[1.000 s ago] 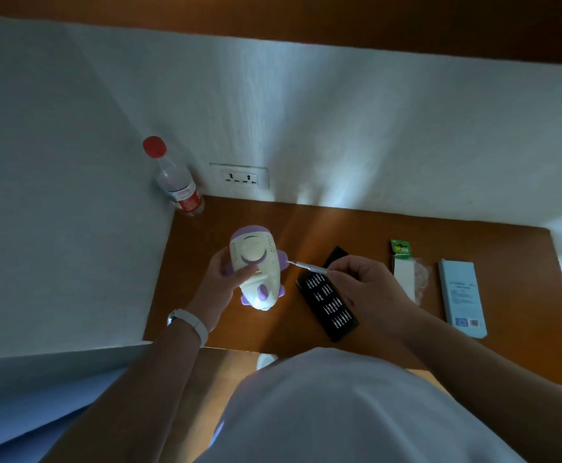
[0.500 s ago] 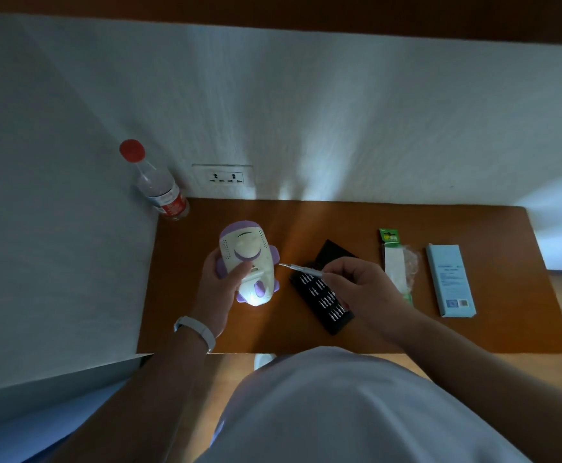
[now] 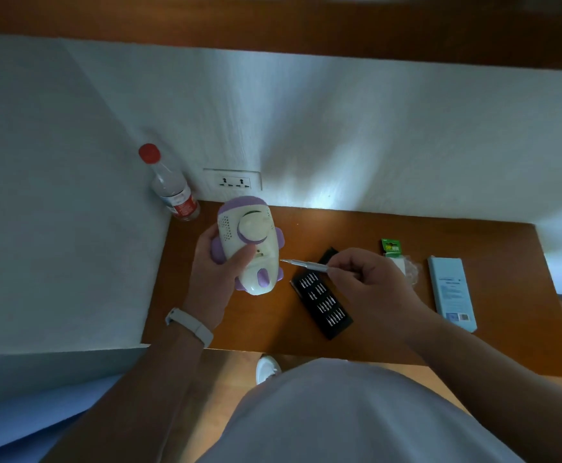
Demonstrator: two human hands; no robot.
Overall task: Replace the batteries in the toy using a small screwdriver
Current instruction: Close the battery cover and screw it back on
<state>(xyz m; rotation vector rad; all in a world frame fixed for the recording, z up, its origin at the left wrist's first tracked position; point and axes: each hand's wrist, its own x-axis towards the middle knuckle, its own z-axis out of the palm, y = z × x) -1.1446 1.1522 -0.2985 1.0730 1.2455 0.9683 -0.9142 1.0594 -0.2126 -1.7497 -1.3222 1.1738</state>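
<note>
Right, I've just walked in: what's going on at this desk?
A person grips a white and purple toy in the left hand, above the wooden desk. The right hand pinches a small screwdriver, its tip right at the toy's edge. An open bit case, a green-topped packet and a blue box lie nearby.

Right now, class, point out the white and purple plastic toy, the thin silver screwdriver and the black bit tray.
white and purple plastic toy [image 3: 253, 227]: head view, round cream knob.
thin silver screwdriver [image 3: 306, 265]: head view, mid-shaft.
black bit tray [image 3: 323, 300]: head view, centre.
</note>
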